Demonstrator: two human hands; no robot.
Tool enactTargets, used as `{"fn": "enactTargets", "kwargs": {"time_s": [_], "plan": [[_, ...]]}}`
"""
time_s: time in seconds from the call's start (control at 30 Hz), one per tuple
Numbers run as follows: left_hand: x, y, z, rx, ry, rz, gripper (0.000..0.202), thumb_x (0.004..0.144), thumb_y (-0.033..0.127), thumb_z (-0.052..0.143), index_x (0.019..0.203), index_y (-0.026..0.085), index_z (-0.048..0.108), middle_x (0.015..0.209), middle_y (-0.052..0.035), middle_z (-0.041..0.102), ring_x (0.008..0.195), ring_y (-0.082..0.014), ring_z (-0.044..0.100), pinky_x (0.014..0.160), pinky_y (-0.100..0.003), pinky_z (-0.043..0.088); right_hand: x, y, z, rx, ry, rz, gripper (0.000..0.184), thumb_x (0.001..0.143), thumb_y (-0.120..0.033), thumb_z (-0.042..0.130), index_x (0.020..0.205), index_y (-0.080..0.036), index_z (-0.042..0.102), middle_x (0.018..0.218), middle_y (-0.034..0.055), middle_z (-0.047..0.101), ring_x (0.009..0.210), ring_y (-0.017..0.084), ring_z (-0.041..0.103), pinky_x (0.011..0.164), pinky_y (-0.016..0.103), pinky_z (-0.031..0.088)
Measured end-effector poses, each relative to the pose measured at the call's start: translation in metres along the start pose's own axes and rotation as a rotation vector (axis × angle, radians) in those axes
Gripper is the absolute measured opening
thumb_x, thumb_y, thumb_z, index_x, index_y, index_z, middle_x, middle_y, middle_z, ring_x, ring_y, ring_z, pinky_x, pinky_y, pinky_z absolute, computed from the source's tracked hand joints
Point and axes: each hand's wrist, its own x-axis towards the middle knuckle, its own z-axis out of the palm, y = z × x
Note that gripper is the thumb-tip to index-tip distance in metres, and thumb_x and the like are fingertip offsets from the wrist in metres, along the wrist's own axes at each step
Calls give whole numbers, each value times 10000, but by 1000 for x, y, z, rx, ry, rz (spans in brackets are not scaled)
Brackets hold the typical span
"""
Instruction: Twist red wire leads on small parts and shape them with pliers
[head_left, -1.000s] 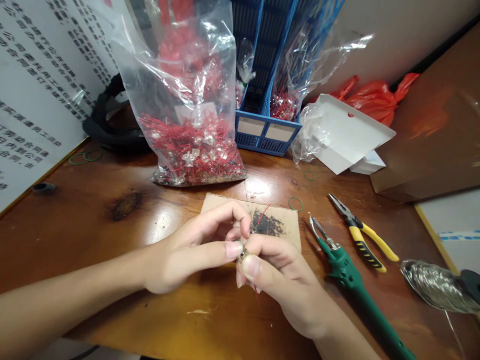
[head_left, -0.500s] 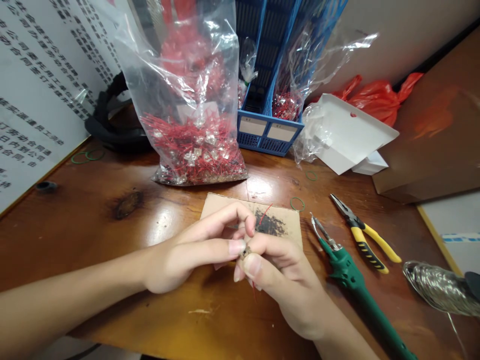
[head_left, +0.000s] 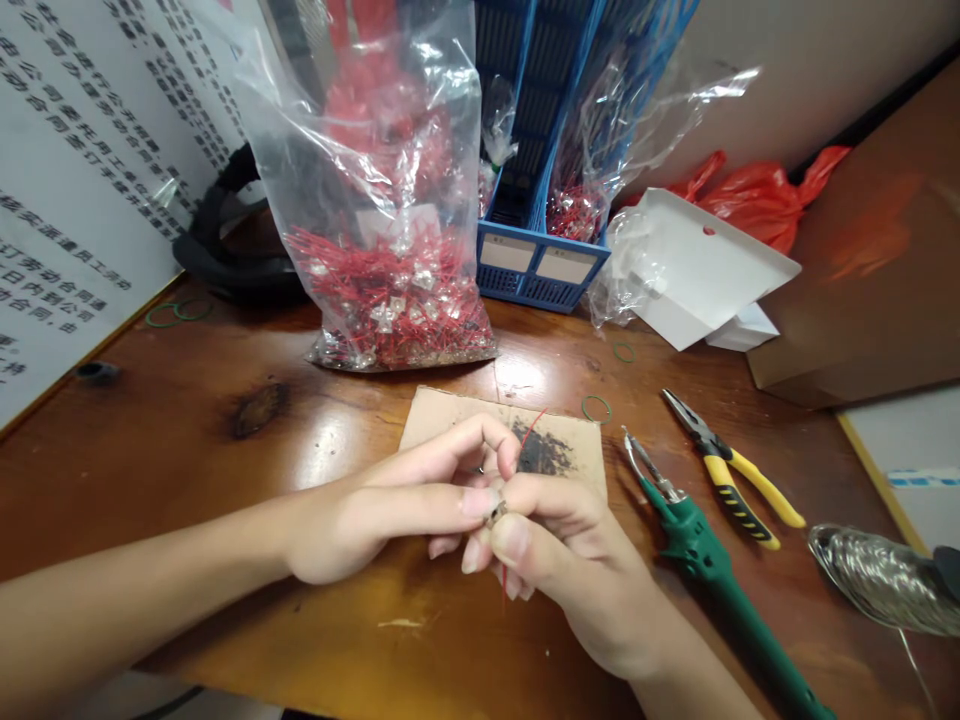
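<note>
R hand [head_left: 577,555] is pinching tiny metal fitting [head_left: 496,512] near cardboard [head_left: 427,412]; L hand [head_left: 337,520] is pressing it w/ thumb, finger grip hidden, can't tell. Poss. risk: thumbs pushing unevenly, fitting slipping; red wire [head_left: 504,588] maybe snagging.

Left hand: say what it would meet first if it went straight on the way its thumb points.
The left hand would first meet the small part at its thumb tip, then apparently the right hand; depth there is unclear.
</note>
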Motion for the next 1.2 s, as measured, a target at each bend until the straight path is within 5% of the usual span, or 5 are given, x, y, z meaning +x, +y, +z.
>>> {"fn": "enactTargets", "kwargs": {"time_s": [0.5,0.73,1.2], "plan": [[0,1,-11,37,-154,-74,403,1069,583,518,1191,233,359,905,-26,535,822,-190,444,741,-317,365,-2,0,2,63,-57,46,186,973,-402,737,984,-287,883,847,31,716,541,63,470,483,197,369],[-1,6,-8,0,-148,-139,398,1032,546,585,1161,234,375,812,13,505,737,-165,400,715,-323,311,-6,6,0,118,-108,81,177,985,-337,720,1038,-283,880,600,-20,529,502,73,461,458,183,349],[-1,1,-8,-57,-186,-120,423,1029,555,600,1152,226,364,818,14,522,732,-156,453,651,-274,312,-9,3,0,168,-134,137,188,970,-383,733,1034,-292,884,640,-16,565,467,64,460,457,205,328]]}}
